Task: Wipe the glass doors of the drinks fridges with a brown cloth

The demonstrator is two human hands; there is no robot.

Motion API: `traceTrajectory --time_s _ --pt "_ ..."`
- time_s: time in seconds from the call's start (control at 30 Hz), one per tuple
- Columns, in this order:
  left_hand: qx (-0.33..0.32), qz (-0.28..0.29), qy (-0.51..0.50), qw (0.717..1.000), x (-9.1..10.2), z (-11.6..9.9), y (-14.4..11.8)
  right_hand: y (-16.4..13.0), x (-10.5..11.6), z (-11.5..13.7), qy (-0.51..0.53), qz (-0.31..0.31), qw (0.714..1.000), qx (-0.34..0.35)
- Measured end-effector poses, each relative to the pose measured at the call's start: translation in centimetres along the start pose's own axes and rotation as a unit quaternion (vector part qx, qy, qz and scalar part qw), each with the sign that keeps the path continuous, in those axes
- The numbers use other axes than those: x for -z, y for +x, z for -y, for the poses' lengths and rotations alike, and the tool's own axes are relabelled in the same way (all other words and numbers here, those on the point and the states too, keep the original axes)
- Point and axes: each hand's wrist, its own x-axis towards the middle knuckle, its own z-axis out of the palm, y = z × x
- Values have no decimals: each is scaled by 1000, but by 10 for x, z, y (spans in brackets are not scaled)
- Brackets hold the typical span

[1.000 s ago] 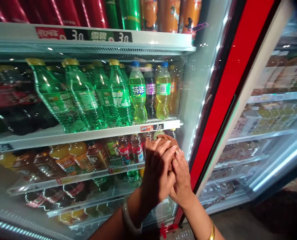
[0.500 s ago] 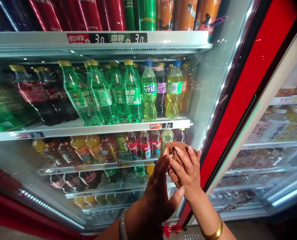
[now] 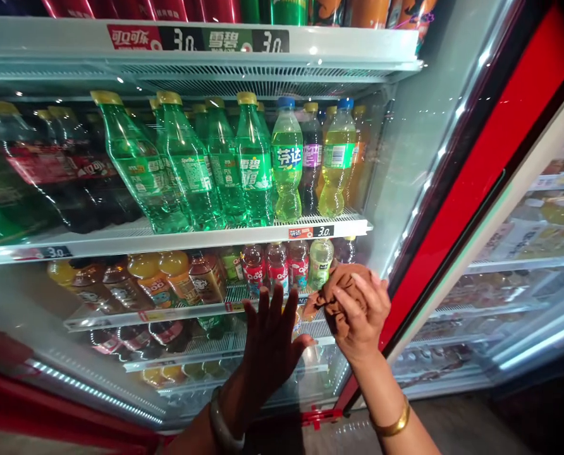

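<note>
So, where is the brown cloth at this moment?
In the head view, the brown cloth is bunched in the right hand, pressed against the glass door near its red frame, with the left hand flat on the glass beside it.

Cold white strips inside the glass-doored drinks fridge (image 3: 396, 158) glare on its glass; frame edges bend and blur.

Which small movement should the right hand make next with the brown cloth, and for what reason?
Probably sweep the brown cloth leftward across the glass door. The right hand presses it bunched near the door's right edge, while the left hand lies flat on the glass beside it.
</note>
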Motion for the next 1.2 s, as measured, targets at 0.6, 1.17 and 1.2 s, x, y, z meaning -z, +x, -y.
traceTrajectory --time_s 0.6,1.17,1.2 --pt "60 -55 100 992 -3 37 -13 -28 -8 26 -3 -27 997 -69" --pt "80 -52 86 992 11 69 -44 -59 -40 94 44 85 995 -9" --pt "81 -49 79 992 13 70 -46 -57 -44 101 48 99 994 17"
